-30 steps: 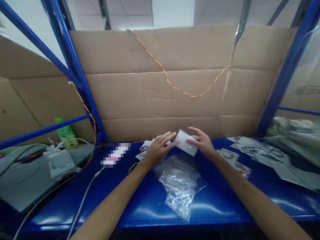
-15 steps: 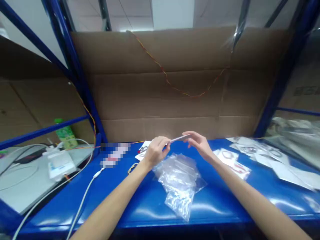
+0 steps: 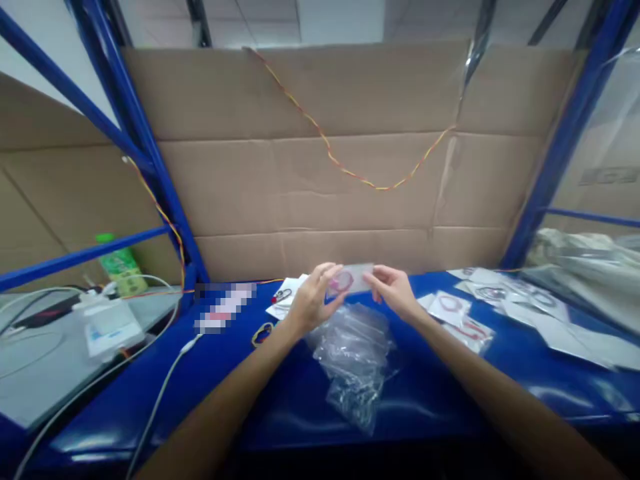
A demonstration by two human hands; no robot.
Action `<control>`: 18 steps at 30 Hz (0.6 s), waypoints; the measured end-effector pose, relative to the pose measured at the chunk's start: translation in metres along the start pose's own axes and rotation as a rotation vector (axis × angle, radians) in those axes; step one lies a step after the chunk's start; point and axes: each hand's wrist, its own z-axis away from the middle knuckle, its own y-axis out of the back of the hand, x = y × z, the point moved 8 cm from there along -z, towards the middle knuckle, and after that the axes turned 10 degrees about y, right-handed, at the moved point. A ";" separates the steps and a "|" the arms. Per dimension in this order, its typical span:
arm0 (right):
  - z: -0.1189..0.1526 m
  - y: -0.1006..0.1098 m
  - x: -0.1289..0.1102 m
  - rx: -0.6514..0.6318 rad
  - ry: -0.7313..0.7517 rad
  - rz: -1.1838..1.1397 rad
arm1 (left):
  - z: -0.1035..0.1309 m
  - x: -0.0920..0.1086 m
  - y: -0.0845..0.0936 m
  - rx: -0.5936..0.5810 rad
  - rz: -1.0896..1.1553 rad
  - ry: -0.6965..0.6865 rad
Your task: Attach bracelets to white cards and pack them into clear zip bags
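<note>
Between my hands a clear plastic bag (image 3: 361,277) is held up, with a pink ring-shaped band, like a bracelet, showing inside over a pale card. My left hand (image 3: 313,298) grips the bag's left end, fingers behind and thumb in front. At its right end my right hand (image 3: 393,288) pinches the edge between thumb and fingers. Just below lies a loose heap of clear plastic bags (image 3: 353,360) on the blue tabletop (image 3: 280,413). Near my left wrist rest a yellowish looped band (image 3: 262,335) and a white card (image 3: 280,310) with a dark and red band on it.
Several white cards with bands (image 3: 453,308) and more white packets (image 3: 535,300) spread over the right side. A white cable (image 3: 165,380) runs along the left. Beyond the blue frame post stand a green bottle (image 3: 117,263) and a white box (image 3: 113,330). Cardboard (image 3: 300,187) walls the back.
The bag, seen nearly edge-on before, is now turned with its flat face toward me, so the pink band shows. Both hands keep hold of it. The view has shifted slightly.
</note>
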 end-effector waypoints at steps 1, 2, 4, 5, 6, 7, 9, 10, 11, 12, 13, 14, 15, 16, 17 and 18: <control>0.000 -0.001 0.000 -0.004 0.002 -0.004 | 0.000 -0.003 0.000 0.009 0.042 0.038; 0.000 -0.002 -0.001 -0.011 0.004 -0.009 | 0.001 -0.008 -0.001 0.020 0.095 0.090; 0.000 -0.004 -0.002 -0.028 0.011 -0.024 | 0.003 -0.015 -0.003 0.030 0.197 0.192; 0.001 -0.006 -0.003 -0.039 0.015 -0.032 | 0.003 -0.017 -0.004 0.023 0.227 0.216; 0.001 -0.007 -0.004 -0.049 0.019 -0.040 | 0.003 -0.016 -0.005 0.011 0.240 0.219; 0.001 -0.008 -0.005 -0.057 0.025 -0.046 | 0.003 -0.014 -0.006 0.000 0.246 0.207; 0.002 -0.010 -0.007 -0.071 0.034 -0.053 | 0.002 -0.008 -0.005 -0.009 0.236 0.160; 0.003 -0.012 -0.007 -0.079 0.037 -0.058 | 0.001 -0.005 -0.003 -0.008 0.221 0.138; 0.003 -0.013 -0.007 -0.084 0.040 -0.063 | 0.001 -0.002 -0.001 -0.005 0.201 0.119; 0.003 -0.014 -0.006 -0.089 0.042 -0.069 | 0.000 0.002 0.000 -0.003 0.176 0.100; 0.004 -0.015 -0.005 -0.095 0.044 -0.075 | -0.001 0.004 0.001 -0.003 0.149 0.087; 0.004 -0.016 -0.004 -0.100 0.045 -0.081 | -0.001 0.007 0.002 -0.002 0.125 0.081; 0.004 -0.016 -0.003 -0.105 0.047 -0.085 | -0.002 0.008 0.002 -0.003 0.109 0.082; 0.004 -0.017 -0.002 -0.107 0.047 -0.087 | -0.002 0.008 0.002 -0.006 0.100 0.086; 0.004 -0.017 -0.001 -0.109 0.048 -0.088 | -0.002 0.008 0.002 -0.006 0.097 0.094; 0.004 -0.017 0.000 -0.109 0.047 -0.088 | -0.001 0.007 0.002 -0.005 0.096 0.102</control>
